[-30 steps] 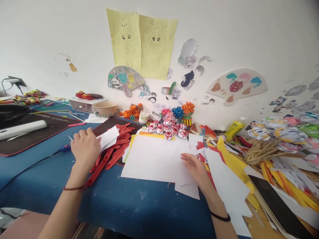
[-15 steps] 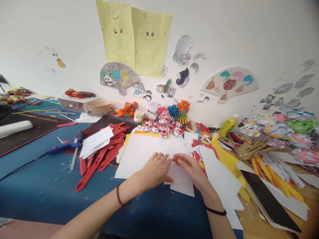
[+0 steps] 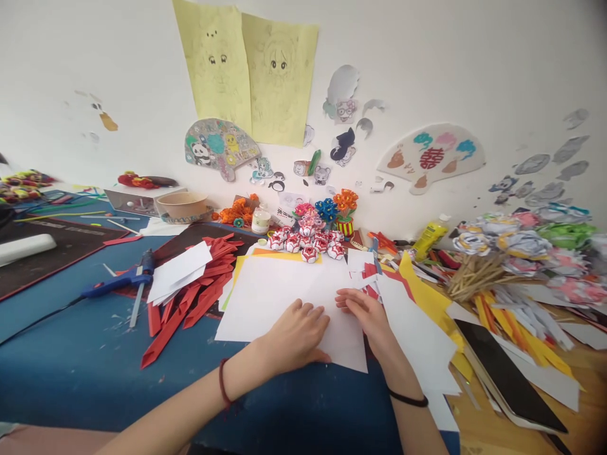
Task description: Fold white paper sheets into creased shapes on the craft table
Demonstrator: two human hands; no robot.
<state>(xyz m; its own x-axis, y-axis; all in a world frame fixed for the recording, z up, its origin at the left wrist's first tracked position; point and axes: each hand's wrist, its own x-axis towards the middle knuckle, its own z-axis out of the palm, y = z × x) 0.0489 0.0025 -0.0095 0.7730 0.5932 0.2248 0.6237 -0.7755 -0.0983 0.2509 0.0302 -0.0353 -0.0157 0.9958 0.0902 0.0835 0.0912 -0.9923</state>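
A white paper sheet (image 3: 270,284) lies on the blue table, over yellow and orange sheets. My left hand (image 3: 301,332) rests on its near right part, fingers bent and slightly apart, thumb stretched out by the near edge. My right hand (image 3: 364,313) hovers at the sheet's right side, its fingers a little curved with nothing seen in them. The undersides of the fingers are hidden. Right of it lie more white sheets (image 3: 415,328). Red folded paper strips (image 3: 190,297) with white paper slips (image 3: 177,272) on top are to the left.
A blue glue gun (image 3: 118,281) with its cable lies left. Red-and-white paper flowers (image 3: 308,243) stand behind the sheet, a yellow bottle (image 3: 430,237) back right. A black-screened tablet (image 3: 509,373) and paper flowers on stems (image 3: 474,272) occupy the right. A bowl (image 3: 183,205) stands back left.
My right hand has come away from the left and shows a gap between them. The smaller overlapping paper edge near my thumb no longer shows; the sheet's near corner lies flat.
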